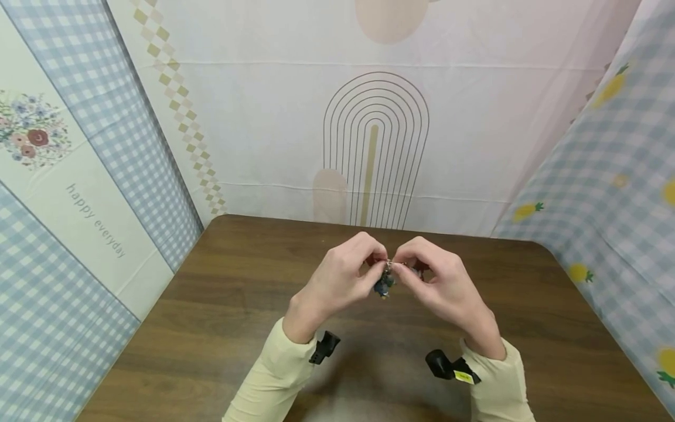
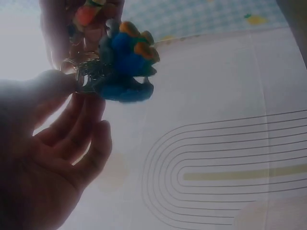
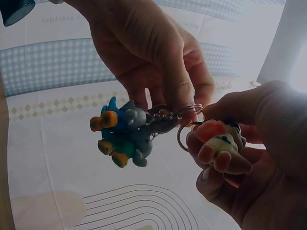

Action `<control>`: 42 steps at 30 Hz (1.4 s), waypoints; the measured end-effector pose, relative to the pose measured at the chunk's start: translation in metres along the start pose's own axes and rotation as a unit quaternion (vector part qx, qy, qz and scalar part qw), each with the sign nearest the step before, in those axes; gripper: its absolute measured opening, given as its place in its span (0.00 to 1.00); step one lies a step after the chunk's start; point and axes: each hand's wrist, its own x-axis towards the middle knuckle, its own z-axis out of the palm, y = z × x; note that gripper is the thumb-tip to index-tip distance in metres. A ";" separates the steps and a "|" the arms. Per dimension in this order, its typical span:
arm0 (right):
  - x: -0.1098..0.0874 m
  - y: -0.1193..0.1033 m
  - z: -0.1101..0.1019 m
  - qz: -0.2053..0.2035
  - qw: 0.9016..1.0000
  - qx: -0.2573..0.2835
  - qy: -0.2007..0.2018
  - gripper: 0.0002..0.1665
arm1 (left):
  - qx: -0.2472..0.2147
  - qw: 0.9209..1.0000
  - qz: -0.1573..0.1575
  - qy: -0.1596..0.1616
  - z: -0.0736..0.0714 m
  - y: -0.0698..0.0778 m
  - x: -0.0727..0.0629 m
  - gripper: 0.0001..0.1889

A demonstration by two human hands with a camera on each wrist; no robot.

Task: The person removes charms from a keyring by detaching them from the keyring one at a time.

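Observation:
Above the table, my left hand [image 1: 340, 275] pinches metal key rings [image 3: 194, 109] between thumb and fingers. From them, on short chains, hang small elephant-like figure keychains, one with a blue body [image 2: 127, 55] and one with a green body [image 3: 117, 149], both with orange feet. Close against it, my right hand [image 1: 445, 281] pinches a larger metal ring [image 3: 181, 136] at its thumb and fingertips. A cream and coral figure keychain [image 3: 223, 148] lies against the right fingers. The rings meet between the two hands, and fingertips partly cover where they join.
Beneath the hands is a dark brown wooden table [image 1: 237, 293]. A pale patterned cloth [image 1: 263, 129] hangs behind it, with blue checked cloths at the left [image 1: 58, 281] and right [image 1: 596, 217]. Each wrist wears a black camera [image 1: 325, 347].

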 end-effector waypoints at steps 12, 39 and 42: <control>0.000 0.003 -0.001 -0.004 1.000 0.006 -0.007 0.03 | -0.015 0.999 -0.028 0.015 0.002 -0.001 0.002 0.06; -0.002 -0.015 0.005 -0.003 1.000 -0.003 -0.004 0.04 | -0.066 0.995 -0.072 0.013 -0.009 0.008 -0.007 0.05; -0.003 -0.017 0.006 0.002 1.000 -0.009 -0.001 0.03 | -0.053 0.997 -0.052 0.009 -0.010 0.009 -0.008 0.03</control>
